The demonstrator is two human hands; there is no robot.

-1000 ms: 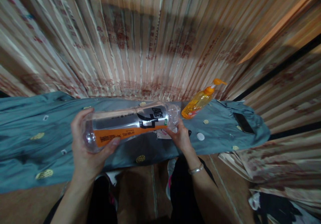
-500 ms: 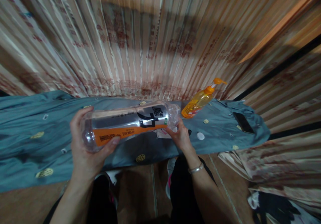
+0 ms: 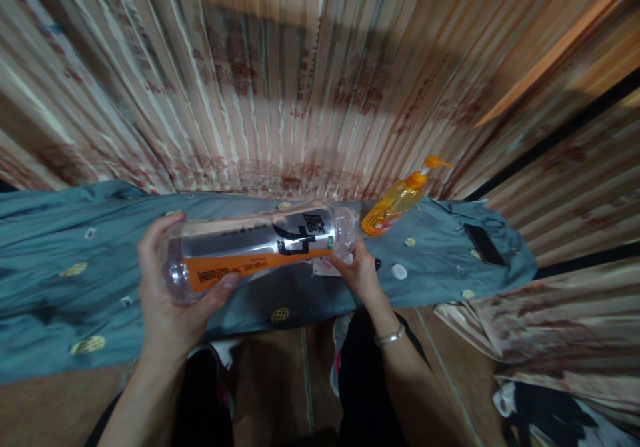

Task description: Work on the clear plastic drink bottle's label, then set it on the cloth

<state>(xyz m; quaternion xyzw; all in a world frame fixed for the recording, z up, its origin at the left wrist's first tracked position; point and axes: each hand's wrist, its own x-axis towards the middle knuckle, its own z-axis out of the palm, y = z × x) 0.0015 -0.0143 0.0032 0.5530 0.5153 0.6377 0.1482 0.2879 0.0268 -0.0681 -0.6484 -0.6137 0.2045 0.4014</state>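
Note:
Both hands hold a clear plastic bottle (image 3: 255, 243) with a silver and orange label, lying almost level above the cloth. My left hand (image 3: 173, 300) wraps round its base end, thumb along the label. At the neck end, my right hand (image 3: 361, 272) grips from below, its fingers partly hidden behind the bottle. A silver bracelet circles that wrist. The bottle's mouth points right, towards an orange pump bottle (image 3: 393, 208) that stands on the cloth beyond it. Partly covered by the bottle and right hand is a pale piece (image 3: 325, 267) that I cannot make out.
A teal cloth (image 3: 120, 260) with yellow patterns covers the long surface. On it lie a white round disc (image 3: 399, 271), a small dark object (image 3: 378, 263) and a black phone (image 3: 484, 244). Pleated curtains (image 3: 280, 100) hang behind. Dark bags or clothes (image 3: 550, 417) lie lower right.

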